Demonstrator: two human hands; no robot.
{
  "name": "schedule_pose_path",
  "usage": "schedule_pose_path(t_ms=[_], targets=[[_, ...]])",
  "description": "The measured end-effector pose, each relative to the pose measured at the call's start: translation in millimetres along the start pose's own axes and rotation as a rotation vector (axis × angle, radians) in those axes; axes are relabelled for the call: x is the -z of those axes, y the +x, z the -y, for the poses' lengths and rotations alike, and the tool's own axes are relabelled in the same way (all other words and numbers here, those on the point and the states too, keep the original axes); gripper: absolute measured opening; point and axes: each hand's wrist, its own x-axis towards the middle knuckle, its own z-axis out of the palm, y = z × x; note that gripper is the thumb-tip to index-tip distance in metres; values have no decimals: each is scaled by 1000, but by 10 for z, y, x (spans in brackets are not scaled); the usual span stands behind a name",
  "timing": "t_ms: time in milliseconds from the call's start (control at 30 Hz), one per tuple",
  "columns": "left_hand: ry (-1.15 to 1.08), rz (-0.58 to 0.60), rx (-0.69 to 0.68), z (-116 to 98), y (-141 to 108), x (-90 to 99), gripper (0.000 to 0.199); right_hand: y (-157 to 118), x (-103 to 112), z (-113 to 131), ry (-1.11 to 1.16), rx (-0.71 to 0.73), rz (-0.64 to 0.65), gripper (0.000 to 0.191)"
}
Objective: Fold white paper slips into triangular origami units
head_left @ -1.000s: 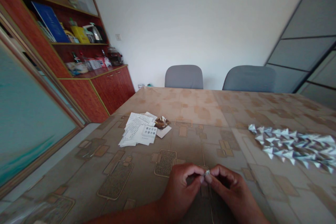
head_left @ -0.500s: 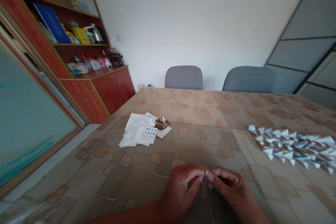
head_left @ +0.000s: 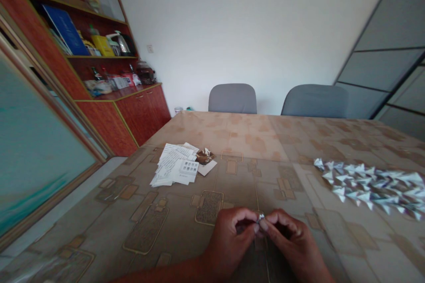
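Note:
Near the table's front edge, my left hand (head_left: 229,239) and my right hand (head_left: 292,239) meet fingertip to fingertip. Both pinch one small whitish piece of paper (head_left: 261,216), mostly covered by the fingers. Several folded paper pieces with pointed tips (head_left: 368,185) stand in rows at the right of the table. Left of centre lies a loose stack of printed white paper sheets (head_left: 175,163), with a brown and white patterned piece (head_left: 205,156) at its right side.
The table (head_left: 245,135) has a patterned cover. Behind it stand two grey chairs (head_left: 232,98) (head_left: 315,101) against the wall. A red wooden cabinet (head_left: 142,112) with filled shelves is at the left.
My fingertips have shifted slightly around the small paper piece, and a bit more of it shows above them. The stack and the folded pieces have not moved.

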Motion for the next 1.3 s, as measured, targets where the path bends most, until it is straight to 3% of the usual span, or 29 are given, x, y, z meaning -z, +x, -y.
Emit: schedule_pose_path(t_ms=[167, 333, 467, 633, 800, 1100, 1300], targets=[[90, -7, -20, -9, 15, -9, 12, -43, -16, 39, -75, 30, -61, 35], [-66, 25, 75, 20, 72, 21, 9, 9, 63, 79, -123, 29, 44, 38], [-203, 46, 129, 41, 89, 57, 14, 54, 179, 116, -227, 171, 12, 32], [-273, 86, 151, 14, 70, 62, 15, 75, 284, 179, -276, 450, 21, 12], [-274, 157, 180, -17, 63, 45, 23, 80, 341, 229, -346, 616, 116, 21], [-357, 230, 173, 78, 46, 47, 23, 86, 319, 251, -343, 651, 118, 25], [-314, 241, 209, 21, 50, 59, 24, 70, 327, 230, -337, 637, 135, 22]])
